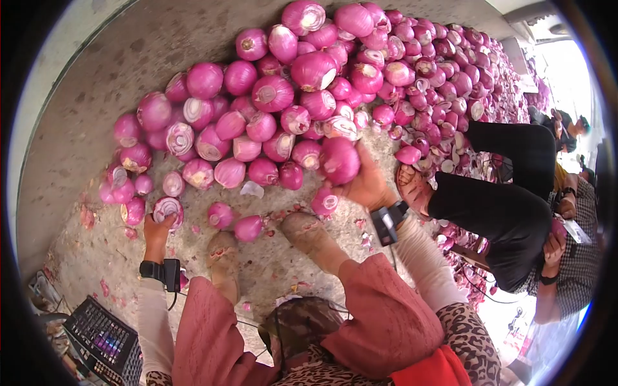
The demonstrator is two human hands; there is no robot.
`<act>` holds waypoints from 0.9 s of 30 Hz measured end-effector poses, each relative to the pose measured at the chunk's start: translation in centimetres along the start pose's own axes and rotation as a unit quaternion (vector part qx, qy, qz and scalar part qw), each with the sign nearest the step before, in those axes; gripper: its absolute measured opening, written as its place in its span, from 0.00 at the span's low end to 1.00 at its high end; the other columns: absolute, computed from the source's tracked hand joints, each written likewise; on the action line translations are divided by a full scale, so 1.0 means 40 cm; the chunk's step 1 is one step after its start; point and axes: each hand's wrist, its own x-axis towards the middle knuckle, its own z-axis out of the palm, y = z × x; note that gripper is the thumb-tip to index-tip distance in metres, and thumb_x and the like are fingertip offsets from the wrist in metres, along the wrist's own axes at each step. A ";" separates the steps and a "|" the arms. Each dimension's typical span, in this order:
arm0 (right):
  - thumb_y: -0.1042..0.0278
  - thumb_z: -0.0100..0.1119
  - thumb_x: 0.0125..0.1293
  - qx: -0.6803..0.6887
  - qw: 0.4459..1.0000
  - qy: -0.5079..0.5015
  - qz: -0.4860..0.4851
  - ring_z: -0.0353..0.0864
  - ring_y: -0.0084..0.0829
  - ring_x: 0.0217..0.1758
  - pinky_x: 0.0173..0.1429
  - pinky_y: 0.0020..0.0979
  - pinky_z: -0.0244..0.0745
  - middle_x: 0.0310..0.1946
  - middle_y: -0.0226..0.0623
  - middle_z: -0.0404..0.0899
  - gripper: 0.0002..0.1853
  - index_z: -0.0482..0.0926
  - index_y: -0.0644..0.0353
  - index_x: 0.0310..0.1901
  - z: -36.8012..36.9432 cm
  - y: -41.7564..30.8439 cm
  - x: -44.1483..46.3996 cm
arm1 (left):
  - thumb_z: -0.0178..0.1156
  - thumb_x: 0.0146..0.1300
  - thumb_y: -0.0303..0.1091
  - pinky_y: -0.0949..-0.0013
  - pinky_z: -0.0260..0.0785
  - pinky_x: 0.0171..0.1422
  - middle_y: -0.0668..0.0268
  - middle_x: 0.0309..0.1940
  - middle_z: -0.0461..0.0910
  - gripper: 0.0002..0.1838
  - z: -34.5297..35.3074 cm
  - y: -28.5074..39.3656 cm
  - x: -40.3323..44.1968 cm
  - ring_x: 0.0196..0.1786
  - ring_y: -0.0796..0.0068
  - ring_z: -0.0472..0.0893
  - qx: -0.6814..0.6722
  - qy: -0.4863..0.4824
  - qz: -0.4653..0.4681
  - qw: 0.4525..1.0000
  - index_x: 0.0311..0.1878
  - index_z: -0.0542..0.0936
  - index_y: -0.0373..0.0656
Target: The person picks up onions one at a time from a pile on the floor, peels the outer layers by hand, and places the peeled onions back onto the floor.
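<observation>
My left hand [156,236] is closed around a cut red onion [168,211], its ringed pale face turned up, at the lower left end of the heap. Toward the middle, my right hand [369,182] grips a large whole-looking red onion [340,161] at the near edge of the heap. A smaller onion [324,201] lies just below that hand. Two more onions, one of them here [248,228], rest on the floor between my hands, near my feet. The big heap of peeled red onions [272,94] spreads beyond both hands.
A black plastic crate [103,331] stands at the lower left. On the right sits a co-worker in black trousers [496,219], hands holding an onion, one foot beside the heap. More people are farther back. Peel scraps dot the concrete floor [270,264].
</observation>
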 end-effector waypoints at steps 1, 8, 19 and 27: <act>0.33 0.44 0.66 0.023 0.999 -0.033 0.014 0.76 0.42 0.50 0.47 0.46 0.78 0.54 0.43 0.73 0.34 0.63 0.52 0.64 -0.011 -0.045 -0.004 | 0.73 0.46 0.35 0.67 0.70 0.53 0.53 0.50 0.76 0.36 0.002 -0.007 0.000 0.48 0.66 0.78 0.002 0.001 -0.001 1.000 0.55 0.66 0.30; 0.42 0.46 0.70 -0.061 0.931 -0.017 -0.358 0.77 0.37 0.50 0.49 0.34 0.75 0.56 0.46 0.73 0.30 0.69 0.65 0.56 0.091 -0.352 -0.029 | 0.70 0.49 0.30 0.68 0.69 0.55 0.57 0.50 0.76 0.32 0.024 -0.023 -0.009 0.50 0.68 0.77 -0.021 0.020 0.083 0.996 0.56 0.67 0.34; 0.67 0.65 0.60 -0.549 0.719 0.336 -0.262 0.82 0.27 0.39 0.41 0.25 0.75 0.37 0.37 0.82 0.18 0.76 0.68 0.49 -0.163 -0.051 -0.011 | 0.70 0.51 0.33 0.67 0.73 0.43 0.63 0.48 0.76 0.31 0.019 -0.011 -0.022 0.45 0.72 0.78 -0.044 -0.004 0.043 0.998 0.56 0.67 0.42; 0.65 0.70 0.54 -0.595 0.668 0.338 -0.293 0.79 0.32 0.46 0.47 0.31 0.76 0.48 0.47 0.76 0.35 0.63 0.67 0.61 -0.144 -0.055 0.014 | 0.71 0.50 0.36 0.67 0.73 0.36 0.64 0.44 0.77 0.30 0.038 0.031 -0.055 0.41 0.73 0.78 0.013 0.013 0.009 1.000 0.54 0.66 0.45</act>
